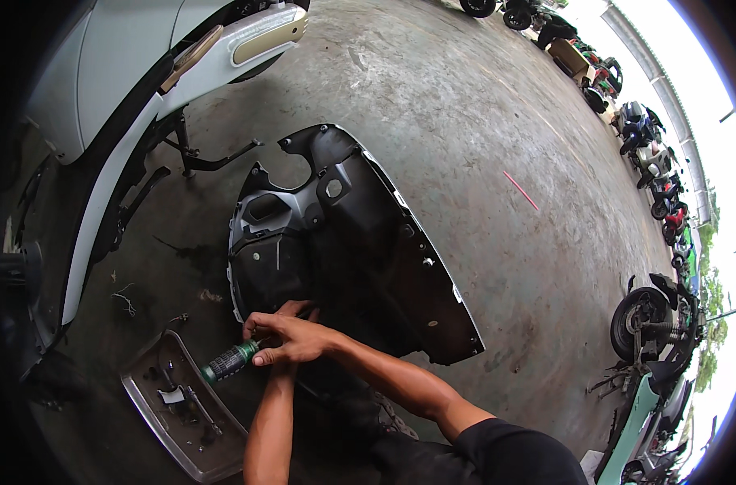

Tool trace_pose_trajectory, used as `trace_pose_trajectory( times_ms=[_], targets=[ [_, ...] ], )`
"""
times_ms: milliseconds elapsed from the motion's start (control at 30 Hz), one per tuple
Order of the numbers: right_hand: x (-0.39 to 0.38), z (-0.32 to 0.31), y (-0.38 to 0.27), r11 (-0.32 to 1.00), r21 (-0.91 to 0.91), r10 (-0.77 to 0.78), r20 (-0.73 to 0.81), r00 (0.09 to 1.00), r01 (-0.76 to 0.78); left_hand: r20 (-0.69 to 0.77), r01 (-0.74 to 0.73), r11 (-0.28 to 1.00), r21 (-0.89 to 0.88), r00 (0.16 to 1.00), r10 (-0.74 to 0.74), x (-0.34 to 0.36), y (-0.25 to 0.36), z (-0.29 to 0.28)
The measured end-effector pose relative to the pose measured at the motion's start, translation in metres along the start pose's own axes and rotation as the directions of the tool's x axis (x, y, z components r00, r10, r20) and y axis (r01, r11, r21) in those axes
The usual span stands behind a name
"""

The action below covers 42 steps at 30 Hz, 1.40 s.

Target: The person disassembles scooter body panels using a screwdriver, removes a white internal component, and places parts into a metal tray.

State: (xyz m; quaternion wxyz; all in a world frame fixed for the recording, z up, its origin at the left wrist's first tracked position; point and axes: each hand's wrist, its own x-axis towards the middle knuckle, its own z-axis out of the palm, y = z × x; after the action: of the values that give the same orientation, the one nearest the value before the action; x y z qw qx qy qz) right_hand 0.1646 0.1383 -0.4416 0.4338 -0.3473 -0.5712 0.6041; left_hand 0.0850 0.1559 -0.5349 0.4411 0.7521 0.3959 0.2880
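A large black plastic scooter body panel (360, 234) lies on the floor before me, with a round cutout at its far end and clips along its right edge. At its near left edge, my right hand (291, 337) is closed on a screwdriver (230, 361). The green and black handle points down to the left; its shank and tip are hidden. My left hand (297, 309) is beyond my right hand and mostly covered by it, its visible fingers against the panel. What it grips, if anything, does not show.
Left of my arms lies a metal tray (192, 440) with a socket tool and small hardware. A white scooter (117, 73) stands at the left. A pink stick (521, 191) lies on the concrete floor (538, 267). A partly stripped motorcycle (655, 339) and several others line the right.
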Motion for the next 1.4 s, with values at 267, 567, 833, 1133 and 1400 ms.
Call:
trace_pose_trajectory(
  times_ms=[267, 567, 833, 1133, 1400],
  targets=[
    [0.001, -0.003, 0.011, 0.972, -0.23, -0.051, 0.007, 0.999, 0.052, -0.014, -0.006, 1.0, 0.003, 1.0, 0.006, 0.0, -0.001, -0.004],
    [0.003, -0.008, 0.013, 0.967, -0.242, 0.085, 0.031, 0.996, -0.075, -0.022, -0.002, 1.0, 0.008, 1.0, 0.002, -0.004, -0.002, -0.008],
    [0.008, -0.012, 0.032, 0.955, -0.222, 0.21, 0.048, 0.977, -0.194, -0.02, -0.003, 1.0, -0.012, 1.0, 0.002, -0.003, -0.002, 0.001],
    [-0.002, -0.002, -0.009, 0.985, -0.171, -0.014, 0.007, 1.0, 0.015, -0.017, 0.003, 1.0, -0.007, 1.0, -0.003, -0.001, 0.0, 0.003],
    [0.001, 0.003, 0.005, 0.988, -0.149, 0.025, -0.013, 1.0, -0.027, -0.015, 0.003, 1.0, -0.004, 1.0, -0.003, -0.001, 0.001, 0.004]
  ],
)
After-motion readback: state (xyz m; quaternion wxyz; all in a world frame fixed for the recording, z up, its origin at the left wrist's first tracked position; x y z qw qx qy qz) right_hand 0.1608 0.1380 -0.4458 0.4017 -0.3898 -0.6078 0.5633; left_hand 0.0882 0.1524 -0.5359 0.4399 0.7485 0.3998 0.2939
